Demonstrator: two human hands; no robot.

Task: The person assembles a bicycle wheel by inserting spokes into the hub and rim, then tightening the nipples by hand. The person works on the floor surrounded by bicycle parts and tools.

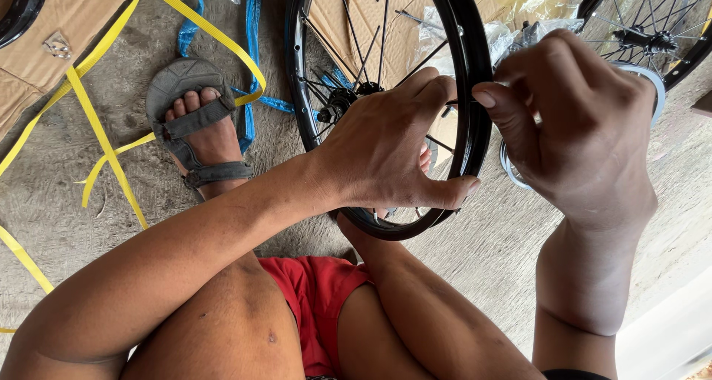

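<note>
Head view: both hands' grip pinches the black wheel rim; yellow straps, cardboard lie around.

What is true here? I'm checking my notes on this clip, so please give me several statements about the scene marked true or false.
1. The left hand grips the rim of a black spoked wheel. True.
2. The right hand rests flat on the floor. False: it is raised at the wheel's rim, fingers pinched together.
3. The person wears red shorts. True.
4. The foot in view is bare. False: it wears a grey strap sandal.
5. Yellow straps lie on the concrete floor. True.
6. Only one wheel is in view. False: a second spoked wheel lies at upper right.
</note>
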